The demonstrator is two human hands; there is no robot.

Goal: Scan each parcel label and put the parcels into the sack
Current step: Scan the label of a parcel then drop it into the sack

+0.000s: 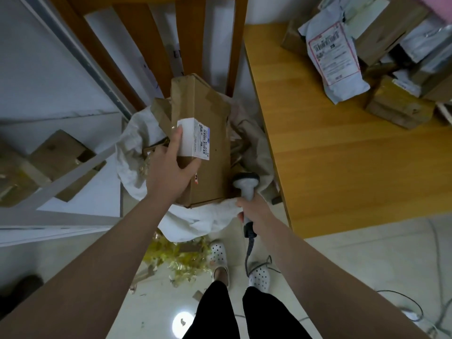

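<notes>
My left hand (168,167) grips a long brown cardboard parcel (210,118) by its left side, thumb on the front below its white label (194,139). The parcel stands over the open mouth of a white sack (137,140) on the floor, with another brown parcel (160,113) showing inside behind it. My right hand (254,211) holds a grey barcode scanner (245,185) at the parcel's lower right corner and also pinches the sack's near rim. More parcels lie piled on the wooden table: a white mailer bag (335,57) with a red-edged label and several brown boxes (398,106).
A wooden chair back (137,33) rises behind the sack. The wooden table (342,155) fills the right side. Brown boxes (56,155) sit behind a white frame at left. Gold tinsel (181,258) and the scanner cable (264,263) lie on the tiled floor by my feet.
</notes>
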